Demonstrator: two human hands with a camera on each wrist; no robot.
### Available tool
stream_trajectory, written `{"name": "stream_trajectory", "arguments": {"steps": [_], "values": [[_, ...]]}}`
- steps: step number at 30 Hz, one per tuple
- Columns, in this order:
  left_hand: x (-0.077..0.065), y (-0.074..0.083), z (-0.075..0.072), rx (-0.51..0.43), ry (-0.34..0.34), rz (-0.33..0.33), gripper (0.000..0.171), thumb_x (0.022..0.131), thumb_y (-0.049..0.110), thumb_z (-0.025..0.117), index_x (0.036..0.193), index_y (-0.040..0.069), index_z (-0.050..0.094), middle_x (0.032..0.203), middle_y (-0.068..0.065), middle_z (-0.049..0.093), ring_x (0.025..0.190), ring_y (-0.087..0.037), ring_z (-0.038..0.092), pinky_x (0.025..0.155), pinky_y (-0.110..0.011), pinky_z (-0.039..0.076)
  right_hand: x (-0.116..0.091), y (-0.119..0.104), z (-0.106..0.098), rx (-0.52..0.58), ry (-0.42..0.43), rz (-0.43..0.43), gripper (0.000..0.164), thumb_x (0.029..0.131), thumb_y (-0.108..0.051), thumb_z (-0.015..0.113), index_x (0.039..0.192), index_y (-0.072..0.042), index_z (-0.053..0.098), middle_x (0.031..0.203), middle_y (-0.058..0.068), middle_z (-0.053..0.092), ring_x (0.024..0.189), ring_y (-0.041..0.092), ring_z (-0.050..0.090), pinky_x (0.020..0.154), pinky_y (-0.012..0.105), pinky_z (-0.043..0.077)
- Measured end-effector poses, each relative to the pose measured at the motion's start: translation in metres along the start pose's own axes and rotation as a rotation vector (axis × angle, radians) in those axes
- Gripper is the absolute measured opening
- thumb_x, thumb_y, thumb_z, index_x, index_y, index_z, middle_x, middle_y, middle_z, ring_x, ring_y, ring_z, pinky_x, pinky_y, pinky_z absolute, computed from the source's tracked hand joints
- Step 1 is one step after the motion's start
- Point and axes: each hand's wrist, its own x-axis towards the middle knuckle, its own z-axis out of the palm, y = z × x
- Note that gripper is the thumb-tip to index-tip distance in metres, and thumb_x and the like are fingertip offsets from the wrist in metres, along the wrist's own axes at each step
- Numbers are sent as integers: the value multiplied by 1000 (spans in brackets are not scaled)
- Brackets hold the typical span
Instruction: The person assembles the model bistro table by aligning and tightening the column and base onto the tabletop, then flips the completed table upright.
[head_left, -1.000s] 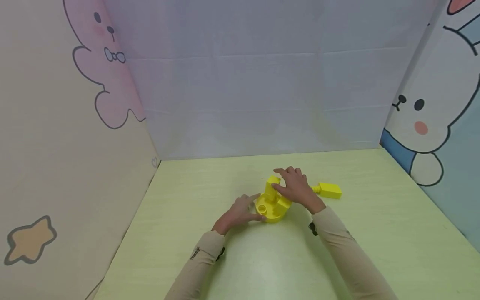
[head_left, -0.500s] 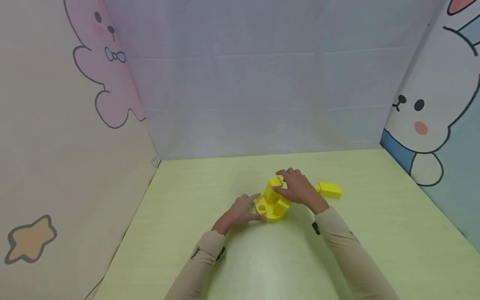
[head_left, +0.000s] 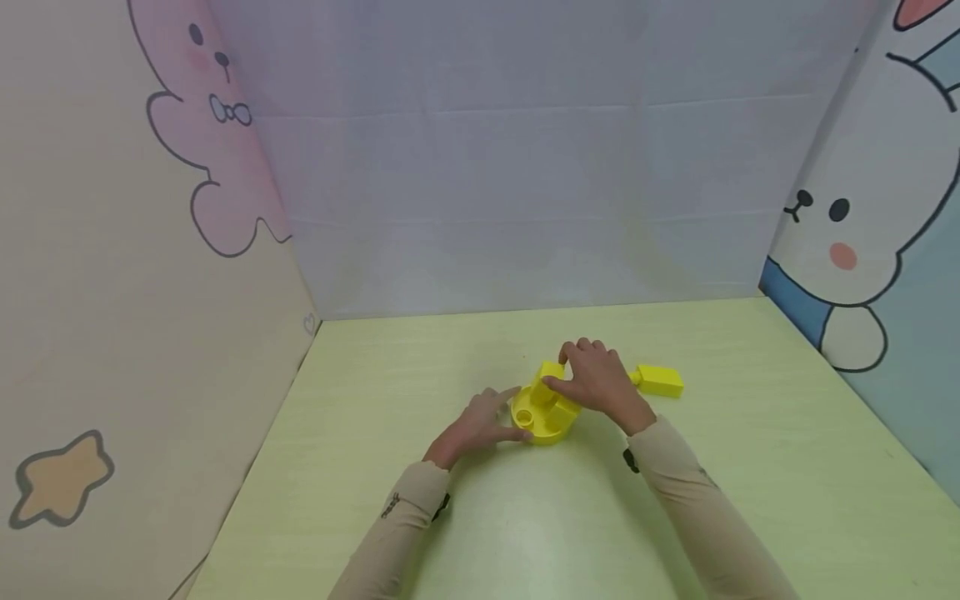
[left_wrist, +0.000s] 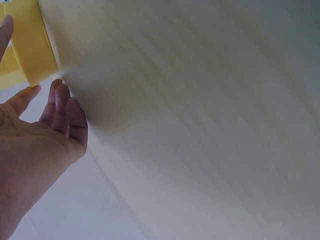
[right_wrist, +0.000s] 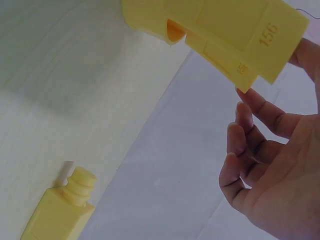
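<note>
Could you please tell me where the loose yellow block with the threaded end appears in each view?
Head: loose yellow block, just right of the right hand.
Left wrist: not in this picture.
Right wrist: loose yellow block, lower left, cut off by the bottom edge.
Shared landmark: the round yellow base, seen in all three views.

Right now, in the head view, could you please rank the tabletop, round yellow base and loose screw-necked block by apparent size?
1. Tabletop
2. Round yellow base, though partly covered
3. Loose screw-necked block

Pale green tabletop (head_left: 780,450), creased greyish backdrop (head_left: 510,167), cartoon rabbit (head_left: 870,158) on right wall (head_left: 927,350).
</note>
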Motion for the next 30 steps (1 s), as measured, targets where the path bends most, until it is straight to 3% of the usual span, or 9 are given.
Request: {"name": "stream_trajectory", "arguments": {"steps": [4, 7, 13, 16, 22, 30], "values": [[0, 0, 0, 6, 4, 9, 88, 87, 48, 81, 159, 14, 43, 123, -13, 54, 109, -28, 47, 92, -46, 45, -2, -3, 6, -36, 22, -14, 45, 94, -48, 72, 92, -5, 60, 84, 7, 52, 81, 31, 50, 77, 50, 42], [0, -1, 0, 15, 7, 17, 88, 88, 48, 81, 159, 14, 43, 123, -14, 55, 110, -28, 48, 93, -46, 45, -4, -3, 9, -43, 38, -29, 48, 95, -53, 70, 91, -5, 61, 83, 6, 52, 81, 30, 50, 77, 50, 41], [1, -1, 1, 28, 6, 20, 88, 87, 47, 81, 159, 12, 43, 125, -14, 54, 111, -29, 48, 94, -47, 46, -8, 1, 2, 32, 33, -168, 42, 95, -36, 72, 120, -3, 67, 104, 13, 59, 95, 34, 52, 81, 53, 45], [1, 0, 1, 24, 8, 11, 88, 87, 46, 82, 159, 13, 43, 125, -14, 54, 111, -29, 48, 93, -47, 46, -9, 3, -1, 49, 8, -214, 42, 93, -26, 71, 128, -3, 66, 106, 14, 58, 96, 34, 51, 79, 52, 47], [0, 2, 1, 22, 2, -10, 87, 88, 46, 81, 160, 15, 42, 125, -14, 53, 111, -28, 47, 94, -47, 46, -8, 1, 4, 26, 23, -177, 37, 94, -33, 77, 116, -4, 67, 105, 14, 60, 95, 34, 52, 81, 53, 47], [-1, 2, 1, 16, 6, 5, 87, 88, 46, 81, 159, 14, 43, 124, -14, 53, 110, -28, 47, 93, -47, 45, -8, -5, 4, 1, 57, -135, 42, 93, -38, 77, 115, -3, 69, 108, 16, 60, 98, 38, 51, 82, 55, 44]]}}
